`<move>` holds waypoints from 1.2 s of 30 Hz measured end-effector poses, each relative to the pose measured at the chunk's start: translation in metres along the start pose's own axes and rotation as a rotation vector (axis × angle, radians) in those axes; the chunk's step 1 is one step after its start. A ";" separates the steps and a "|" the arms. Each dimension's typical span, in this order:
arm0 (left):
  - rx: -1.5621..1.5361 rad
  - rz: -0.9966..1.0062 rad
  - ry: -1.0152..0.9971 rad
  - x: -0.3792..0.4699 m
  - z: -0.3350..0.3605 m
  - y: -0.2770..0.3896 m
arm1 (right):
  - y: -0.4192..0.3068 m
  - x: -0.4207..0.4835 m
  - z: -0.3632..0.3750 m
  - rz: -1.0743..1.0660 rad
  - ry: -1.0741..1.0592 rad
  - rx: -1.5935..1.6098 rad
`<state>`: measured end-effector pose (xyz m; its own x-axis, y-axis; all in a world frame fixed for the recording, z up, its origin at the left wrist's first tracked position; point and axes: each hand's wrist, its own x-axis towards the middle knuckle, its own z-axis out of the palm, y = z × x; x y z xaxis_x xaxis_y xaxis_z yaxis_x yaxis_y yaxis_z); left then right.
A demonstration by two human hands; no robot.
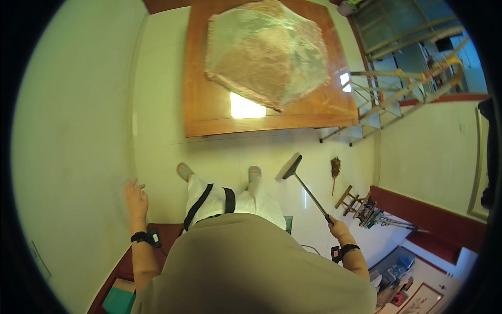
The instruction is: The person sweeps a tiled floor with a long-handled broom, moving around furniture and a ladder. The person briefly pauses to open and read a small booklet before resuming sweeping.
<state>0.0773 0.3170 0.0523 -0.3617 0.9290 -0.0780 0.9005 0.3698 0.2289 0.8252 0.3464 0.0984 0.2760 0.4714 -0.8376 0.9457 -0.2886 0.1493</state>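
Observation:
My right hand [339, 228] grips the top of a long brush broom's handle [313, 197]. The broom's wide head [289, 166], with pale bristles and a black back, is down at the white tiled floor, to the right of my slippered feet. Whether the bristles touch the tiles is hard to tell. Out to the left, my left hand [137, 198] is raised with its fingers apart and nothing in it. It is nearest the pale wall [82, 117]; I cannot tell whether it touches.
Ahead is a wooden table [211, 121] with a mesh food cover [266, 55] on it. A folding stepladder [392, 98] leans at its right. Near the broom are a feather duster [335, 168] and a small folding stool [364, 208]. A red bench [168, 235] is beside me on the left.

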 end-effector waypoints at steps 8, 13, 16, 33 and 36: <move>-0.113 -0.117 0.018 0.011 -0.023 -0.173 | -0.311 -0.044 -0.064 -0.101 -0.397 0.436; -0.134 -0.193 0.114 0.004 -0.034 -0.245 | -0.472 -0.056 -0.070 -0.315 -0.429 0.189; -0.146 -0.264 0.126 -0.004 -0.034 -0.266 | -0.553 -0.048 -0.070 -0.465 -0.358 -0.056; -0.323 -0.827 -0.218 0.037 -0.043 -0.302 | -0.900 0.020 -0.198 -0.963 0.033 -0.801; -0.452 -0.906 -0.474 0.065 -0.038 -0.291 | -0.935 0.041 -0.237 -0.904 -0.043 -0.794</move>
<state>-0.2177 0.2692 0.0176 -0.6243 0.2654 -0.7347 0.1457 0.9636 0.2242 -0.0071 0.8335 0.0492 -0.5325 0.2058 -0.8210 0.6401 0.7326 -0.2315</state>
